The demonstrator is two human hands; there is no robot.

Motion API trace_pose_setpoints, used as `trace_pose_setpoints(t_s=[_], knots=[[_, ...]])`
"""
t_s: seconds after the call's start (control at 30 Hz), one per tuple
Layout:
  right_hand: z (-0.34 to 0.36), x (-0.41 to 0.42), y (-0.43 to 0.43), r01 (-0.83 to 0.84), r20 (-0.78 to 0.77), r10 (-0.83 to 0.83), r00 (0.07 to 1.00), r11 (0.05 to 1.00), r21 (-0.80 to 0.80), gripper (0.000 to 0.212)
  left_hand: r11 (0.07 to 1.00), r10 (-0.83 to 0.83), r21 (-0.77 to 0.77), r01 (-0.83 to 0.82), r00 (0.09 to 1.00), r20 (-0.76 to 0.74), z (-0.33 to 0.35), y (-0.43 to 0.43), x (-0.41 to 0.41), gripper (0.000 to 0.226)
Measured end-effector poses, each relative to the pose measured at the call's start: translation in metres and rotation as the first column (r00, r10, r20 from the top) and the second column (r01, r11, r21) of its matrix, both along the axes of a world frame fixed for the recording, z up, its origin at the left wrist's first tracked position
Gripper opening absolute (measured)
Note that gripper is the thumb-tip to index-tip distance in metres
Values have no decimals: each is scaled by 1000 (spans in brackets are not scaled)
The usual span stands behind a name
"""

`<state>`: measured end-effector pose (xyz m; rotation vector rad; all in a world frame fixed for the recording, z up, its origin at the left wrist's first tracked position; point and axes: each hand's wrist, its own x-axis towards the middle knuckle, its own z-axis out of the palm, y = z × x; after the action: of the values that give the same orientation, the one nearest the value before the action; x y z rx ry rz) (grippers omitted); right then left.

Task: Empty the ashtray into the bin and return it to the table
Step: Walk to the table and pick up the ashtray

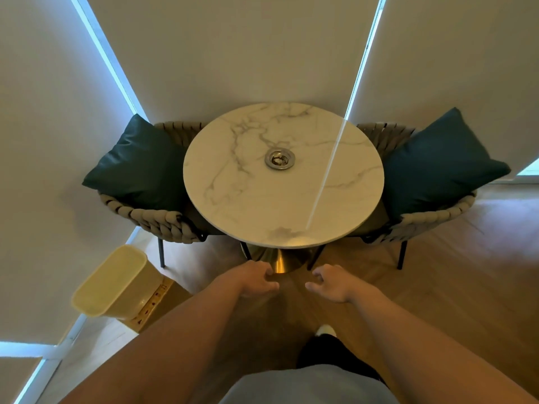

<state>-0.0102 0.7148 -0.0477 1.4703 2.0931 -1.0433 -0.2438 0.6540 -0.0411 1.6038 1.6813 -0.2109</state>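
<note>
A round metal ashtray with dark bits inside sits near the middle of a round white marble table. A pale yellow bin stands on the floor at the lower left, on top of a cardboard box. My left hand and my right hand hover side by side below the table's near edge, fingers loosely curled and apart, holding nothing. Both hands are well short of the ashtray.
Two woven chairs with dark teal cushions flank the table. The table has a gold pedestal base. Wooden floor lies around; blinds cover the windows behind. A cardboard box lies under the bin.
</note>
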Motion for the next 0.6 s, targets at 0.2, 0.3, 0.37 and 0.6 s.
trace_pose_setpoints(t_s=[0.2,0.3,0.37,0.6], knots=[[-8,-15,73,-41,-17,41,999,999,-2,61,999,29,-14,-29,999,21,-3,70,-12,53],[-11,-19,117,-70,-22,69,997,997,-13,59,998,65,-19,-65,998,0,-2,109,-13,56],[-9,-22,145,-85,-12,85,996,996,-9,68,996,83,-37,-83,996,-8,0,133,-13,58],[-7,-31,244,-168,-31,169,985,986,21,69,980,191,-43,-192,981,-27,2,213,-6,58]])
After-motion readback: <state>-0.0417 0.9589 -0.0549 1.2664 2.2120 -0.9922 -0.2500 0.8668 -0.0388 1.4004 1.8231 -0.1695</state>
